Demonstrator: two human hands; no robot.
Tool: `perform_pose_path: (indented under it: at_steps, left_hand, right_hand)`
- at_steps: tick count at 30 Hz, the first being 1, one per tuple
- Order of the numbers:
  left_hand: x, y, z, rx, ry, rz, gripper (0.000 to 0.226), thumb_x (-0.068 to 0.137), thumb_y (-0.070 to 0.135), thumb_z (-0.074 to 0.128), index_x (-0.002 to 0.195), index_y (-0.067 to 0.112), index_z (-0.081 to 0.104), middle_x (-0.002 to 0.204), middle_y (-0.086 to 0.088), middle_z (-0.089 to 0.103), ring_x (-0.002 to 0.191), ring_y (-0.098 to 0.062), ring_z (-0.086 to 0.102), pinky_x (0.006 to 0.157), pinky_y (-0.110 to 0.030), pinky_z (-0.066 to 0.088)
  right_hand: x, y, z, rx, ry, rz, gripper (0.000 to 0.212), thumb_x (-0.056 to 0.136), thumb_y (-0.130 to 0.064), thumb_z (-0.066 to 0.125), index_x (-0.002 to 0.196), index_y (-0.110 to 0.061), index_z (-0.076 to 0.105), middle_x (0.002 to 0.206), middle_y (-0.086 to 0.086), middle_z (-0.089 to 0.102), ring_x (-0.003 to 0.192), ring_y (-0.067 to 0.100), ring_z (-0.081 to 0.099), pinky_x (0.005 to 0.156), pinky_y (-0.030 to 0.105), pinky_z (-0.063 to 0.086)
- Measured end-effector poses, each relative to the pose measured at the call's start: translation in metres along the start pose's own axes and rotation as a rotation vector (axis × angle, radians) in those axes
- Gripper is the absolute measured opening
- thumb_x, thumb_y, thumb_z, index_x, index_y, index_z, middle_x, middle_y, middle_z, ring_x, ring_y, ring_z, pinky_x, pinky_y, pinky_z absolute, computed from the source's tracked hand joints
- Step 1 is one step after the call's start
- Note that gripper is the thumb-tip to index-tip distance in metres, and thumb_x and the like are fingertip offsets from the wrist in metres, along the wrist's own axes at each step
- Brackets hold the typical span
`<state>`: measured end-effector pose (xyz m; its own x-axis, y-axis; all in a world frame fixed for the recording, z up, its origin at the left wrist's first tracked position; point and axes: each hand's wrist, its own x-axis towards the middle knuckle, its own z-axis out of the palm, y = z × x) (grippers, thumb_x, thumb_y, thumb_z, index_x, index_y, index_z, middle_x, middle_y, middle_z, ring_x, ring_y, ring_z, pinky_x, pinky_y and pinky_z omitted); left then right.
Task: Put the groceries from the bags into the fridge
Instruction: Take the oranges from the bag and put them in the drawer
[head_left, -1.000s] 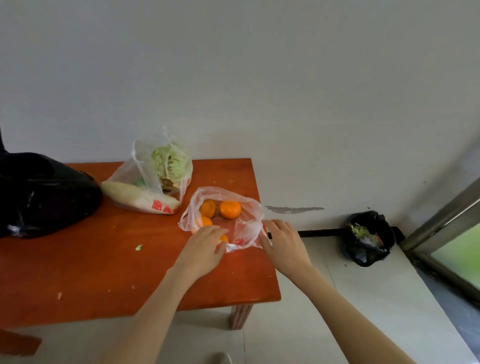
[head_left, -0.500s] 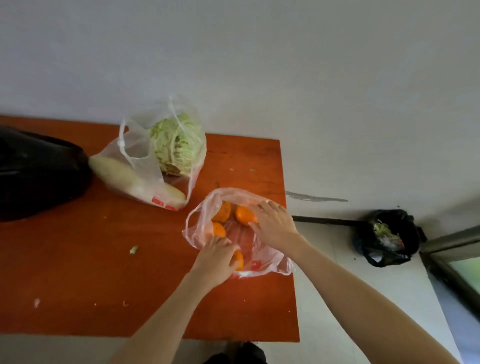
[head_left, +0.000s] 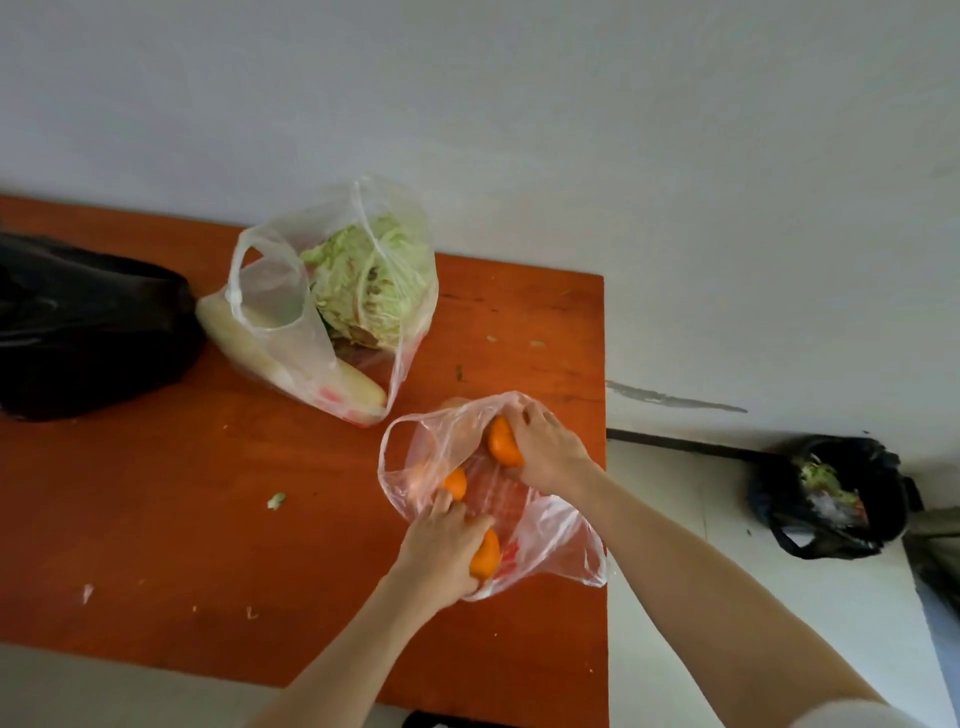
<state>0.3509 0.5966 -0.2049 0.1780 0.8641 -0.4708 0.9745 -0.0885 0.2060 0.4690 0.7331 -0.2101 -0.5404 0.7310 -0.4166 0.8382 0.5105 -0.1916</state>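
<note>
Hands at work on a red table (head_left: 156, 519): left hand (head_left: 441, 545) and right hand (head_left: 545, 452) each grasp an orange (head_left: 501, 441) inside the clear bag (head_left: 561, 540), apparently unloading; next, lifting both free toward an unseen fridge.

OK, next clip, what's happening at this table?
A person is unpacking groceries at an orange table. Both hands are inside a clear plastic bag near its right edge: the left hand grips one orange, the right hand grips another orange, and a third orange lies between them. A second clear bag with a cabbage and a pale long vegetable sits untouched behind, beside a black bag. No fridge is in view.
</note>
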Motion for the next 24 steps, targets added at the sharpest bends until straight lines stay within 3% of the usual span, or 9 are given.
perform_pose_path:
  at_steps: [3,7,10,13,17,21,24]
  left_hand:
    - [-0.003,-0.003,-0.009,-0.183,0.028,-0.048,0.066,0.076,0.044,0.067,0.131,0.026,0.035,0.134,0.001,0.043,0.129,-0.023,0.036,0.103,-0.038,0.038]
    - [-0.003,-0.001,-0.043,-0.685,0.169,-0.158,0.065,0.079,0.043,0.066,0.133,0.027,0.033,0.127,0.007,0.042,0.116,-0.014,0.045,0.093,-0.03,0.043]
    - [0.0,0.002,-0.071,-0.798,0.323,-0.095,0.057,0.079,0.035,0.069,0.127,0.024,0.041,0.117,0.01,0.039,0.109,-0.01,0.044,0.083,-0.022,0.036]
    - [0.003,0.012,-0.088,-0.794,0.397,0.027,0.055,0.078,0.034,0.07,0.125,0.022,0.046,0.115,0.01,0.043,0.107,-0.008,0.044,0.08,-0.015,0.035]
    - [0.001,0.048,-0.097,-0.753,0.273,0.182,0.054,0.081,0.039,0.066,0.128,0.022,0.044,0.115,0.009,0.045,0.105,-0.008,0.043,0.084,-0.024,0.038]
    - [-0.014,0.107,-0.09,-0.732,0.11,0.356,0.053,0.082,0.037,0.066,0.128,0.024,0.042,0.114,0.007,0.043,0.099,-0.012,0.046,0.077,-0.026,0.039]
    - [-0.036,0.154,-0.076,-0.705,-0.015,0.496,0.061,0.08,0.037,0.068,0.13,0.023,0.037,0.12,0.002,0.041,0.1,-0.017,0.047,0.079,-0.03,0.042]
  right_hand:
    - [-0.01,0.002,-0.002,0.126,0.056,0.012,0.08,0.079,-0.034,0.068,0.142,-0.022,0.02,0.15,0.009,0.024,0.134,0.032,0.033,0.101,0.042,0.04]
    - [-0.039,0.003,-0.022,0.425,0.152,0.09,0.085,0.074,-0.057,0.065,0.142,-0.03,0.022,0.145,0.003,0.037,0.126,0.027,0.044,0.099,0.043,0.043]
    - [-0.071,0.003,-0.038,0.638,0.256,0.187,0.075,0.075,-0.051,0.067,0.137,-0.029,0.032,0.131,0.001,0.051,0.114,0.021,0.052,0.092,0.036,0.047]
    - [-0.111,0.007,-0.041,0.81,0.384,0.328,0.074,0.075,-0.048,0.07,0.136,-0.028,0.033,0.125,-0.002,0.052,0.106,0.016,0.053,0.089,0.032,0.05]
    - [-0.184,0.014,-0.031,0.932,0.614,0.551,0.074,0.077,-0.041,0.072,0.137,-0.028,0.031,0.116,-0.009,0.043,0.102,0.01,0.046,0.082,0.026,0.043]
    - [-0.276,0.014,-0.009,0.971,0.776,0.781,0.071,0.077,-0.039,0.072,0.136,-0.029,0.033,0.124,-0.004,0.043,0.11,0.016,0.048,0.088,0.034,0.048]
    - [-0.346,0.005,0.014,0.943,0.873,0.96,0.071,0.077,-0.039,0.071,0.136,-0.03,0.032,0.132,0.002,0.042,0.109,0.016,0.045,0.087,0.032,0.046]
